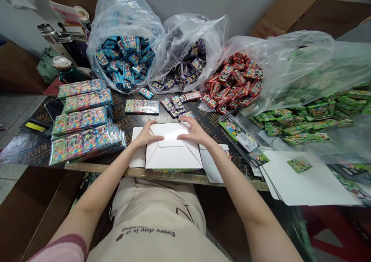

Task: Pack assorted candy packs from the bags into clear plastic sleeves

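Left hand at eleven o'clock and right hand at one grip the far corners of the white box, thumbs over its flaps, apparently keeping them flat. It sits at the bench's six-o'clock edge, close to the body. Wrapped packs stack towards nine, perhaps for elbow room; blue packets fill an open-mouthed bag near eleven, presumably for reach.

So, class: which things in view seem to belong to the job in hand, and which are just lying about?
Seem to belong to the job:
white box, touched by left hand and right hand
blue packets, purple packets, red packets, green packets
wrapped multipacks

Probably just lying about:
silver flask
black flask
pale roll
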The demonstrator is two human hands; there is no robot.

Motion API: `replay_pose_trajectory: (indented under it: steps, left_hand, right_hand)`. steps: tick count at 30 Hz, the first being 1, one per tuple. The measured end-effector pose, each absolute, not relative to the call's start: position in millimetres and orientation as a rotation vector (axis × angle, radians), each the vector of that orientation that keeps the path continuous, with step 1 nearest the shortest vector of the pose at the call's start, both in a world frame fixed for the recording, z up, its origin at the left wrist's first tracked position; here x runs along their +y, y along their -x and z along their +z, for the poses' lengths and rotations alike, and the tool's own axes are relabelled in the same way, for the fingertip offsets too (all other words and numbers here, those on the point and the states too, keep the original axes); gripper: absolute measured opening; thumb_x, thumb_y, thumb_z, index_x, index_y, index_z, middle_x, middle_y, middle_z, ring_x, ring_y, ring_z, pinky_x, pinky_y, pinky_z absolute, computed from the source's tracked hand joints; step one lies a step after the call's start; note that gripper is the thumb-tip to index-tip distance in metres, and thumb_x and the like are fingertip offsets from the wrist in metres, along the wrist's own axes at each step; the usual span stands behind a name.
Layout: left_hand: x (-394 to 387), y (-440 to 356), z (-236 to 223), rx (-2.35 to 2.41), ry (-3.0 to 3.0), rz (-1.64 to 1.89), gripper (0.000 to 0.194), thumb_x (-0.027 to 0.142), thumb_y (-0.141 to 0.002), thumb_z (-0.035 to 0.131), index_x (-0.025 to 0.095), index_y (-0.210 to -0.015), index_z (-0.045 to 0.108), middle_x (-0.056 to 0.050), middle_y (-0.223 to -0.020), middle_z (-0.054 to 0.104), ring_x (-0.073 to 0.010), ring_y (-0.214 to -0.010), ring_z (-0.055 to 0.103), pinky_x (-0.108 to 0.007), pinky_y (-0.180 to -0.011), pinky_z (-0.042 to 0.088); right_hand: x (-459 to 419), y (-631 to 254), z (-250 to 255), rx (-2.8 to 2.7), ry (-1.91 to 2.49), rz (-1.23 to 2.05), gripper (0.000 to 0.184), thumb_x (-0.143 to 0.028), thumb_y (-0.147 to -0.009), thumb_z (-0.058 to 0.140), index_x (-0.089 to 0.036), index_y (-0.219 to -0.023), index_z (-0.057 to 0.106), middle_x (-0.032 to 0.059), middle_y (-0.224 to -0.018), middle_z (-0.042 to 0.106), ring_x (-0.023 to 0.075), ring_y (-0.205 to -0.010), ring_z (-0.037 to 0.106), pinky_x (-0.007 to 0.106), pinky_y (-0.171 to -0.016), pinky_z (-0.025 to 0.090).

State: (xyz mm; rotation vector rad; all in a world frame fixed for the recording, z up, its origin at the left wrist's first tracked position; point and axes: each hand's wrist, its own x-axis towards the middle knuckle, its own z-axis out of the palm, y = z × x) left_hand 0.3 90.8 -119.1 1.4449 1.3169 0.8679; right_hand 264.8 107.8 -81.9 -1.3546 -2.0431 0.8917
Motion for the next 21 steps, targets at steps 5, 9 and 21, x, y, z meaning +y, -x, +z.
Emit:
replay_pose_trajectory:
  steps: [5,9,21]
  left_hand:
    - [94,-6,-99,1.589,-1.732,0.448,0.094,0.045,-0.050,0.084,0.021,-0.133,0.047,-0.014,-0.124,0.052,-0.0359,-0.117,0.052,-0.044,-0.100,0.040]
    - [88,-19,-93,1.797,-1.734,0.366,0.085,0.044,-0.055,0.081,0.022,-0.131,0.048,-0.015,-0.122,0.050,-0.0385,-0.109,0.057,-0.048,-0.093,0.043]
    - [43,-18,-53,0.939,-0.798,0.734,0.057,0.041,-0.059,0.075,0.016,-0.107,0.058,-0.009,-0.095,0.069,-0.0223,-0.083,0.066,-0.034,-0.076,0.051]
  right_hand:
    - [109,-252,-70,-2.509,1.475,0.603,0.086,-0.046,-0.063,0.081,-0.018,-0.137,0.047,0.0165,-0.122,0.055,0.0326,-0.115,0.050,0.046,-0.097,0.040]
    - [100,-240,-67,-2.622,1.585,0.298,0.081,-0.039,-0.067,0.079,-0.017,-0.137,0.046,0.0183,-0.118,0.053,0.0352,-0.111,0.049,0.045,-0.089,0.043]
    - [90,-285,-67,-1.841,1.434,0.707,0.049,-0.058,-0.081,0.056,-0.020,-0.110,0.068,0.0096,-0.104,0.067,0.0248,-0.096,0.061,0.041,-0.089,0.046]
